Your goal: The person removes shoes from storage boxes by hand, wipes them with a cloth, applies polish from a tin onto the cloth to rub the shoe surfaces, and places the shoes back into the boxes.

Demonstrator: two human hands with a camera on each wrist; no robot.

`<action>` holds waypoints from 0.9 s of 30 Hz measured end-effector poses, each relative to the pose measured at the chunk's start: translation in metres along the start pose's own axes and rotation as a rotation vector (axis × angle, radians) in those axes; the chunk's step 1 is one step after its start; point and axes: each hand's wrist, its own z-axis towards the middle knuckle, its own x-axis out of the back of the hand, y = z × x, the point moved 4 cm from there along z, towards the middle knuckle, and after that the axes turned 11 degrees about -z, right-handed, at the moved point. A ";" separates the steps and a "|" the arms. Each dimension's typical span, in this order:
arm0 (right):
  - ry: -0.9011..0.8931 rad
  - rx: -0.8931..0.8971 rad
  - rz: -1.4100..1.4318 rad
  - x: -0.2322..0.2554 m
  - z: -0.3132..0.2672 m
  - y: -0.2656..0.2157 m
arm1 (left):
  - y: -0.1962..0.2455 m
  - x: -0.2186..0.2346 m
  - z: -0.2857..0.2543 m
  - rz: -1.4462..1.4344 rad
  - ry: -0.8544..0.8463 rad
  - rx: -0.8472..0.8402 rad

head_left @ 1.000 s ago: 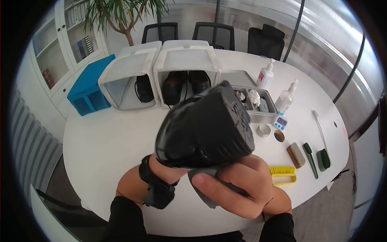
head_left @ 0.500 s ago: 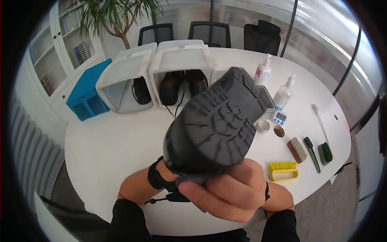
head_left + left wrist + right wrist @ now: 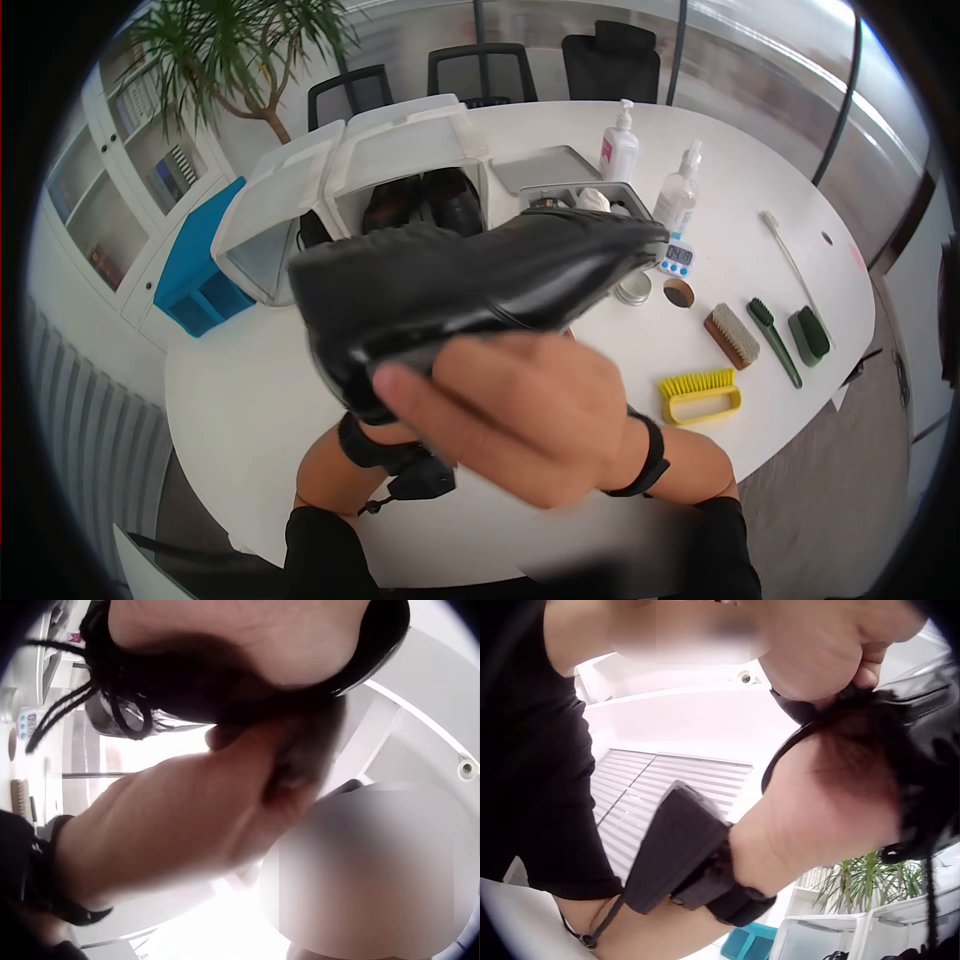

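Note:
A black shoe (image 3: 440, 280) lies sideways in the air above the table, toe to the right and heel to the left. My left hand (image 3: 817, 806) goes into its opening; the fingers are hidden inside. With curled fingers my right hand (image 3: 520, 415) pinches a grey cloth (image 3: 418, 356), mostly covered, against the heel end. Loose black laces (image 3: 64, 712) hang from the shoe in the left wrist view, where my right hand (image 3: 187, 810) is just below the opening.
Two white boxes (image 3: 395, 150) holding black shoes and a blue box (image 3: 195, 265) stand at the left. Behind the shoe are a metal tray (image 3: 640, 197), two bottles and a timer (image 3: 677, 257). Several brushes, one yellow (image 3: 700, 395), lie at the right.
The shoe has turned from showing its sole to showing its side, its toe swinging right. My right hand has shifted left and up with the cloth. The head view has tilted.

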 end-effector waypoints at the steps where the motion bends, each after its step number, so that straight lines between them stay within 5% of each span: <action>1: -0.068 -0.007 -0.021 0.004 0.001 0.011 | 0.005 0.004 -0.011 -0.010 -0.018 0.016; 2: -0.134 -0.019 -0.041 0.006 0.002 0.020 | 0.003 0.003 -0.010 -0.018 -0.037 0.034; 3: -0.145 -0.144 -0.070 0.008 0.004 0.029 | 0.016 -0.001 -0.004 -0.786 0.013 0.287; 6: -0.160 -0.324 0.033 0.012 0.005 0.057 | 0.033 -0.006 0.013 -0.485 0.028 0.124; 10: -0.142 -0.386 0.062 0.011 0.003 0.065 | 0.048 -0.008 0.016 -0.511 0.110 -0.023; 14: -0.160 -0.413 0.072 0.006 -0.001 0.057 | 0.051 -0.018 0.012 -0.622 -0.029 -0.082; 16: -0.175 -0.418 0.086 0.006 -0.003 0.057 | 0.049 -0.009 0.006 -0.475 0.271 0.012; 19: -0.278 -0.408 0.155 -0.008 -0.013 0.047 | 0.038 -0.007 -0.004 -0.325 0.129 0.254; 22: -0.442 -0.360 0.181 -0.028 -0.027 0.018 | 0.028 0.015 -0.053 -0.124 0.433 0.343; 27: -0.578 -0.294 0.249 -0.047 -0.053 -0.008 | 0.023 0.037 -0.098 0.095 0.455 0.402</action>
